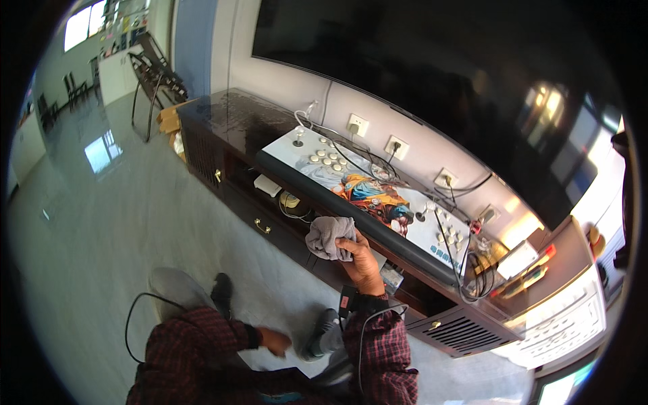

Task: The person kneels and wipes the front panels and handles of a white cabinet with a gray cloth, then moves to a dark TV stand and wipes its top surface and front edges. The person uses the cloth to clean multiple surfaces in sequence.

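Note:
A crumpled grey cloth (331, 238) is bunched in my right hand (365, 266), held up in front of the dark wooden TV cabinet (283, 248). Low over my lap hangs my left hand (276, 341), apart from the cabinet; its fingers are partly hidden, and whether it is closed I cannot tell. On the cabinet top lies a long arcade controller (298, 164) with joysticks, white round buttons and a colourful printed figure. Its padded black front edge (354, 217) is just beyond the cloth.
A large television (430, 66) hangs above wall sockets (397, 148) with plugs. Black cables (478, 283) trail over the controller's right end. The shelf holds a white box (267, 185). A folding chair (157, 76) stands at the far left, a white slatted crate (562, 319) at right.

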Tool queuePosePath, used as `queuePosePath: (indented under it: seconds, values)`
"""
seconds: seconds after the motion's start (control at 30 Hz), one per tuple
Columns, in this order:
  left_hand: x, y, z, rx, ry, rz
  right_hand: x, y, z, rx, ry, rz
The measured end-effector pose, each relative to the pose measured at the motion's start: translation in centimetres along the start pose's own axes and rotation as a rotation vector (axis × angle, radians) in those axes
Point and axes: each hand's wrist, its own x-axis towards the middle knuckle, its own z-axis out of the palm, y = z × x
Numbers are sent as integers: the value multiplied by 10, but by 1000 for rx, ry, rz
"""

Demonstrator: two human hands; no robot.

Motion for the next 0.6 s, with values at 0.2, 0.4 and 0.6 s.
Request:
queuePosePath:
  seconds: [0.2,0.4,0.6]
  values:
    - [22,-27,85,-315,-297,-70,-16,-2,-24,-135,49,133]
    - [-11,-40,64,-449,-299,-67,11,2,-11,-195,-88,369]
    - [-36,-53,43,-560,-328,-54,67,9,-21,-231,-245,490]
